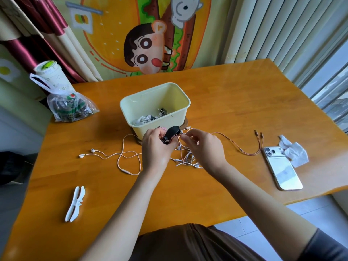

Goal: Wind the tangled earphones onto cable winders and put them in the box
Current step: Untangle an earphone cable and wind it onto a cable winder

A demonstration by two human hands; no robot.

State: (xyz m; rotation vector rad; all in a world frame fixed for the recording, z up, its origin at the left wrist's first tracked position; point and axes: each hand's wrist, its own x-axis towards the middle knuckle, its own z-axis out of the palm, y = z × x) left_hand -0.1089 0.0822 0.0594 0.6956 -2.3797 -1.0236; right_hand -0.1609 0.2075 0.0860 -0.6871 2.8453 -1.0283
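My left hand [155,147] grips a black cable winder [170,134] just in front of the pale yellow box [150,125]. My right hand [204,146] pinches a rose-gold cable [235,143] beside the winder; a few turns lie round the winder. That cable runs right across the table to several plugs [258,133]. A tangle of white and rose-gold earphones [188,160] lies under my hands. A pair of white earbuds [87,153] trails to the left. Wound earphones [148,117] lie inside the box. A white winder [75,204] rests near the front left.
A white phone [282,168] lies face down at the right, with a crumpled tissue [293,151] beside it. A plastic bag [70,108] and a lidded cup [50,74] stand at the back left. The wooden table [226,102] ends close to the window at right.
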